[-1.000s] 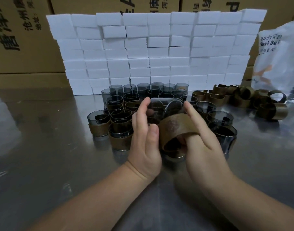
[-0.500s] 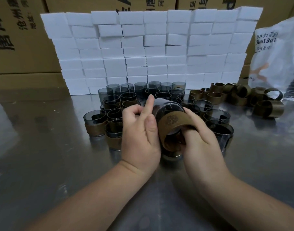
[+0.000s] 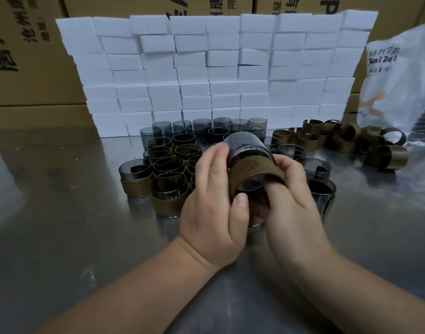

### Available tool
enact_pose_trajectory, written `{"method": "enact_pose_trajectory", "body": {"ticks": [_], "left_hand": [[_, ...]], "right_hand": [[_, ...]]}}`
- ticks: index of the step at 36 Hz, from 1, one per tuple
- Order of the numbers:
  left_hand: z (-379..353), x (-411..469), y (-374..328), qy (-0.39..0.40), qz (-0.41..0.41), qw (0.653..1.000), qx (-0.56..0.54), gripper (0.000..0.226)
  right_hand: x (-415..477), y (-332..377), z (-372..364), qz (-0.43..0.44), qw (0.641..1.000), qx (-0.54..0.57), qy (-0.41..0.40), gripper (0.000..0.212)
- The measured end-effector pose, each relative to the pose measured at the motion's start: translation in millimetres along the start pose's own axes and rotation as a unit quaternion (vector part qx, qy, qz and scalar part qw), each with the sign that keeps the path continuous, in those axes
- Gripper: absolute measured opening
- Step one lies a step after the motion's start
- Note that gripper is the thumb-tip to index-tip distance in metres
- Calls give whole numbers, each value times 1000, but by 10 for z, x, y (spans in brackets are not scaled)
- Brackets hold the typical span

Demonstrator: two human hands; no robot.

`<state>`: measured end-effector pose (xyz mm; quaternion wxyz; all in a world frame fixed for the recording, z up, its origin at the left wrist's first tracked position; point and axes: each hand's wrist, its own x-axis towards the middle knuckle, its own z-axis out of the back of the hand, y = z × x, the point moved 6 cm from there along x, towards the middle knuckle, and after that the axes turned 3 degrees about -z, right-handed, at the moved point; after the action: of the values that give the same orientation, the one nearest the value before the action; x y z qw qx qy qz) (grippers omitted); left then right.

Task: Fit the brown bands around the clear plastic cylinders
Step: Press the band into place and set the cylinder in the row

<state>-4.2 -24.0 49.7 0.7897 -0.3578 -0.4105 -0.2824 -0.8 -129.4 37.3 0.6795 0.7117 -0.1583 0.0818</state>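
Note:
A smoky clear plastic cylinder (image 3: 246, 147) is tilted above the table's middle, and a brown band (image 3: 251, 170) wraps its near end. My left hand (image 3: 215, 201) grips the cylinder from the left, thumb on the band's near edge. My right hand (image 3: 291, 196) holds the band from the right, fingers curled around it. Several cylinders with bands on them (image 3: 169, 196) stand to the left of my hands. Bare cylinders (image 3: 202, 127) stand behind. Loose brown bands (image 3: 385, 157) lie at the right.
A wall of white foam blocks (image 3: 214, 71) stands behind the cylinders on the steel table (image 3: 62, 237). Cardboard boxes (image 3: 26, 56) fill the background. A white plastic bag (image 3: 399, 80) sits at the far right.
The cylinder now sits partly inside the band, which earlier hung loose on my right fingers. My left hand has closed around the cylinder, and both hands drew together.

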Motion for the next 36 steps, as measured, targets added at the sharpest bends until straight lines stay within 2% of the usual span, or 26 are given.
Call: {"method": "enact_pose_trajectory", "body": {"ticks": [7,12,23,36], "left_hand": [[41,30,67,-45,35,997,-42,58],[87,48,122,-75,44,995,-56,53],[131,74,208,-70,73,994,-50,51],[186,122,299,-67,56,995,-46,49]], "right_hand": [[32,-22,-40,13,999,15,50,25],[40,-26,-43,29,996,46,76,48],[77,-56,-22,27,996,32,77,74],[119,-110,81,19,999,-11,35,64]]}}
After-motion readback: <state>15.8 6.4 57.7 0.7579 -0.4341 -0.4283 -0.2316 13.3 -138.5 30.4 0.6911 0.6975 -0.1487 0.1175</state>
